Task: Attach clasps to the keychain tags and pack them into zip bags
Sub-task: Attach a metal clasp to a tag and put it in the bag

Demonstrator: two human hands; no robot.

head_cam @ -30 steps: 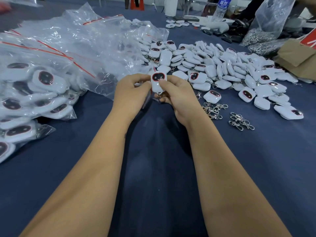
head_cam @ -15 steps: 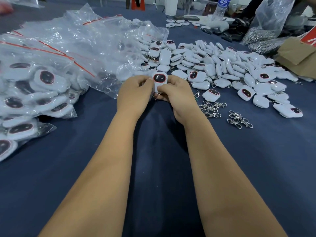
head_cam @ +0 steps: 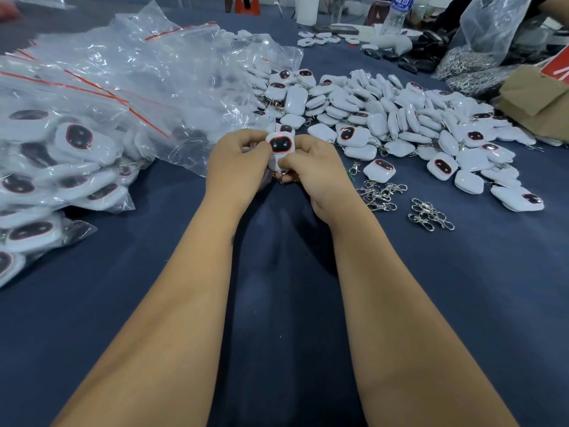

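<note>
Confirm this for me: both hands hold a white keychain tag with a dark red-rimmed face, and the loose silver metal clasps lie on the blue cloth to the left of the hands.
Not quite. In the head view both hands, left hand and right hand, do hold the white keychain tag with a dark red-rimmed face, but the loose silver metal clasps lie on the blue cloth to the right of the hands, not the left.

Both hands have closed in around the tag (head_cam: pixel 280 147): the left hand (head_cam: pixel 237 161) now presses against its side, and the right hand (head_cam: pixel 311 171) pinches lower, by the metal ring (head_cam: pixel 281 179).
</note>
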